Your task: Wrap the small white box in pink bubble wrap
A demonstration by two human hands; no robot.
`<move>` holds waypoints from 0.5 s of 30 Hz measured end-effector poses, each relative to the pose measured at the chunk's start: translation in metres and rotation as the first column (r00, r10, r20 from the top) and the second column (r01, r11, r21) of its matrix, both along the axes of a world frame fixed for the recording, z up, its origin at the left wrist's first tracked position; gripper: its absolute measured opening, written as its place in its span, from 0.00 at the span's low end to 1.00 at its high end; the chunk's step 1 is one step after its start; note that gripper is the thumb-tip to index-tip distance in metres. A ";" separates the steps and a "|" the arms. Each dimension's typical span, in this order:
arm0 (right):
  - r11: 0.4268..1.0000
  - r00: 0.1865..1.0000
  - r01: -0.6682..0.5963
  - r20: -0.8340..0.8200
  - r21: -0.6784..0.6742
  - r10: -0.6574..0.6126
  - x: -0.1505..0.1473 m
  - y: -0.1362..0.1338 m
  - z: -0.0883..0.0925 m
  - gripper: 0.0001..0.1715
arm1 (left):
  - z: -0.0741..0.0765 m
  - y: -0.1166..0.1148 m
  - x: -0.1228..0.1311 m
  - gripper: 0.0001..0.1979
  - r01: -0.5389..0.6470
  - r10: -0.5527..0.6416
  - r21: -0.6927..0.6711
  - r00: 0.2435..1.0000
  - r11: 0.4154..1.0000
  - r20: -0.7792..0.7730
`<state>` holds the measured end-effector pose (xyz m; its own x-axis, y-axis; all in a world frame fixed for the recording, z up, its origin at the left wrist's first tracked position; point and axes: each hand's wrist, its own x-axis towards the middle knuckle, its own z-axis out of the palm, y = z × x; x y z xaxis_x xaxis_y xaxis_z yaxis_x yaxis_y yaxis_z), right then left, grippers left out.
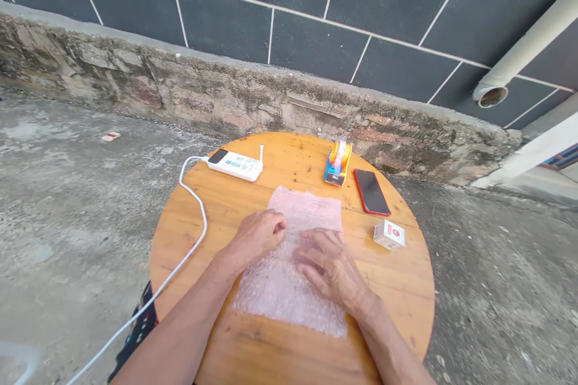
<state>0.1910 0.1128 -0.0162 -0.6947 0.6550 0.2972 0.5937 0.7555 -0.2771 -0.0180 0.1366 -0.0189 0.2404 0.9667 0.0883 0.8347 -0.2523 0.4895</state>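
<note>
Bubble wrap (pixel 293 304), long axis twd wall (pixel 230 18), under loosely spread R hand (pixel 332 261); L hand (pixel 259 231) curled, pinch unclear.

Lie directly on the round wooden table (pixel 392 289): bubble-wrap sheet (pixel 289 295), central; white device (pixel 237 167) with cable (pixel 205 222), left; tape dispenser (pixel 338 163), phone (pixel 372 192), small box (pixel 389 234), right.

Passage: between 2 forearms (pixel 187 316) | obstacles right: phone (pixel 372 192), box (pixel 389 234) | far: tape dispenser (pixel 338 163)
</note>
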 end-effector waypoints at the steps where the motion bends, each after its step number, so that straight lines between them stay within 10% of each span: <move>1: 0.999 0.999 -0.031 0.019 -0.014 0.031 -0.003 -0.001 0.000 0.12 | 0.000 0.000 0.000 0.06 0.000 0.000 0.002 1.000 1.000 0.001; 15: 0.982 0.990 -0.131 0.034 -0.138 0.137 -0.004 -0.002 0.001 0.14 | -0.001 0.001 0.000 0.04 -0.025 0.025 -0.006 0.999 1.000 -0.029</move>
